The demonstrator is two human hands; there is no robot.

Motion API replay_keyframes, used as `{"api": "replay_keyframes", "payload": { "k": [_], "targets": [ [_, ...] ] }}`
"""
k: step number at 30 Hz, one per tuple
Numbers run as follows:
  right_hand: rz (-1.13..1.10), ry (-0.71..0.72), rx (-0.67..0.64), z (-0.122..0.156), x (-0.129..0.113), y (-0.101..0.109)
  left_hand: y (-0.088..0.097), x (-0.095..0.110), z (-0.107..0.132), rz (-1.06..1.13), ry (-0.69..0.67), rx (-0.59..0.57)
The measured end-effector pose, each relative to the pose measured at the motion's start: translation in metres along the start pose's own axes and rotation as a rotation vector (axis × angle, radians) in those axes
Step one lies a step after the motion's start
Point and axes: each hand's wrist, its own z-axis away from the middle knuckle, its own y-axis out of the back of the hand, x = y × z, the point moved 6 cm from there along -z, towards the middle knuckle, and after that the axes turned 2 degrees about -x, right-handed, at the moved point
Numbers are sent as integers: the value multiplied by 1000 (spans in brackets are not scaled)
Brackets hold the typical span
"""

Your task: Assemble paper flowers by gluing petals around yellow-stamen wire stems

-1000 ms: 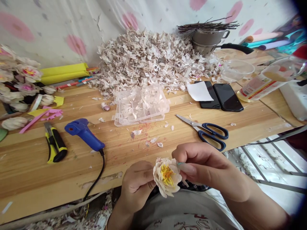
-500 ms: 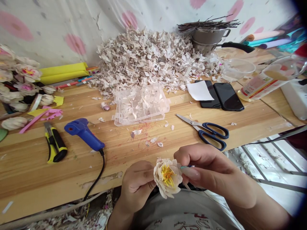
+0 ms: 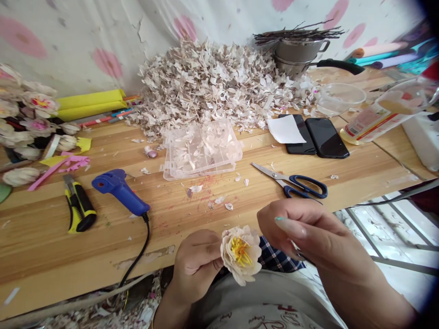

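Observation:
A cream handmade flower (image 3: pixel 252 267) with yellow and orange stamens faces up in front of my body. My left hand (image 3: pixel 197 267) is closed on it, pinching from the left; the stem is hidden. My right hand (image 3: pixel 312 233) is just right of the petals and apart from them. Its thumb presses against the curled fingers, and what they hold, if anything, I cannot make out. Blue-handled scissors (image 3: pixel 307 185) lie on the table beyond my right hand. Loose petals (image 3: pixel 229 207) are scattered past the flower.
A clear compartment box (image 3: pixel 206 153) with petals stands before a large petal pile (image 3: pixel 206 87). To the left lie a blue glue gun (image 3: pixel 120 192) with its cord and a utility knife (image 3: pixel 79 205). Phones (image 3: pixel 327 137), a tilted bottle (image 3: pixel 373 119) and a pot (image 3: pixel 295 57) are at the right.
My right hand has drawn away from the flower's petals, to the right. My left hand and the flower have hardly moved.

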Motion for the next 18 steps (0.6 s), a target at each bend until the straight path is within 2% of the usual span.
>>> {"api": "replay_keyframes", "payload": {
  "k": [3, 6, 9, 11, 14, 16, 18],
  "targets": [
    [49, 109, 126, 1, -7, 15, -1, 0, 0, -3, 9, -17],
    [142, 219, 315, 7, -17, 33, -1, -1, 1, -14, -13, -13],
    [235, 259, 470, 15, -23, 43, 0, -2, 2, -12, -19, 6],
    [332, 243, 453, 17, -22, 40, 1, -3, 2, 15, -4, 12],
    [565, 247, 278, 11, -16, 21, 0, -4, 1, 95, 72, 2],
    [677, 300, 175, 5, -10, 8, 0, -6, -1, 218, 146, 24],
    [700, 346, 170, -2, -4, 2, -1, -7, -5, 395, 186, 62]
  ]
}}
